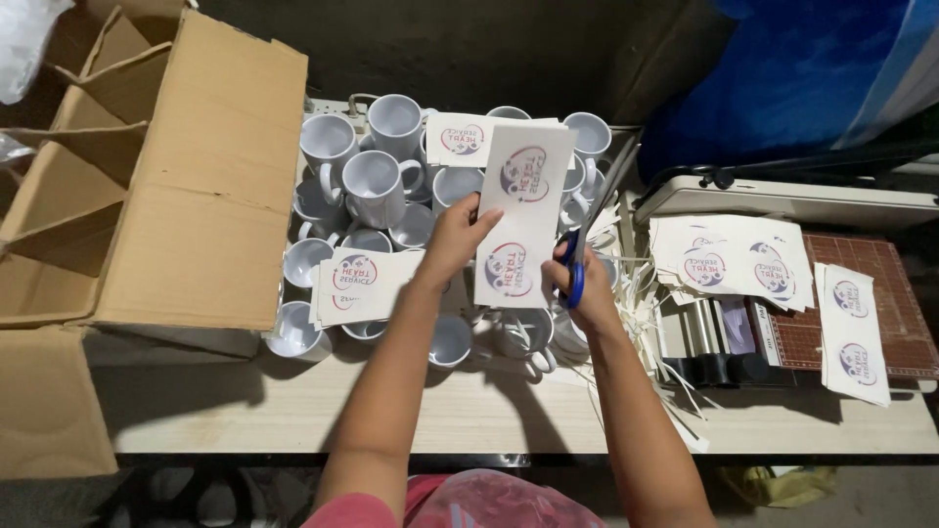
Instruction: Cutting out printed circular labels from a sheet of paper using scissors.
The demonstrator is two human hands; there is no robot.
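Pinched between thumb and fingers, the left hand (458, 238) keeps a narrow grip on the left edge of a tall printed paper sheet (523, 210), held upright above a crowd of white mugs (377, 186) on the bench (293, 406). The right hand (584, 284) is closed through the blue handles of a pair of scissors (577, 256), whose blades run up along the sheet's right edge. The sheet carries two round red-and-blue emblems, one above the other, and looks thin, light and floppy; held by one edge only, it will likely bend or sway, so a hold near the cut line, on the blank margin and clear of the print, seems the steadiest place. It would crease or tear easily under a hard squeeze. More printed sheets lie about: one stack (357, 284) rests on the mugs at left, another piece (458, 139) sits across the mugs behind, and trimmed stacks (734, 259) lie on a paper trimmer (861, 293) at right. Narrow paper offcuts (650, 323) hang over the bench by the right wrist. An open cardboard box (166, 176) stands at left. The mugs look hard, smooth and breakable.
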